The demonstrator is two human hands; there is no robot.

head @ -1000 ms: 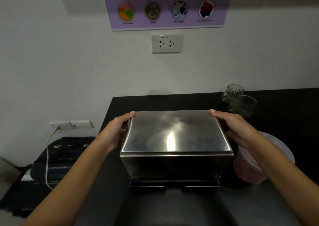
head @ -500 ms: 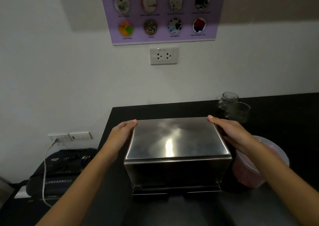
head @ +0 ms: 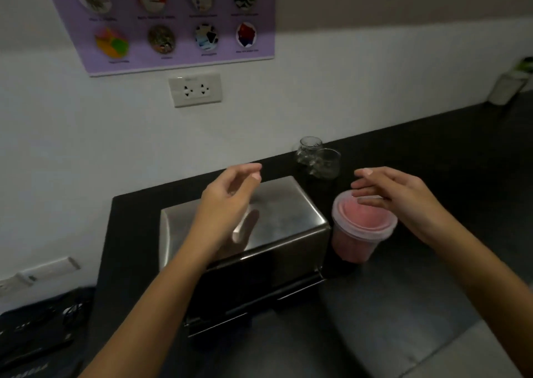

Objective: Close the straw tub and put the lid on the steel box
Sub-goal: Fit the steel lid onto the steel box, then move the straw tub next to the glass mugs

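The steel box [head: 277, 250] sits at the centre of the frame, turned a little so one corner points toward the lower right. Its lid [head: 282, 219] is on: a brushed, shiny metal sheet lying flat across the top, with a rounded fold down the left side. The front face below is dark. Just right of it, apart from the box, stands the straw tub [head: 360, 230], a translucent round tub showing pink, upright, its clear cover seated on the rim.

Office corner: shredder-rules poster [head: 173, 17], wall socket [head: 195, 89], black counter [head: 432, 175].
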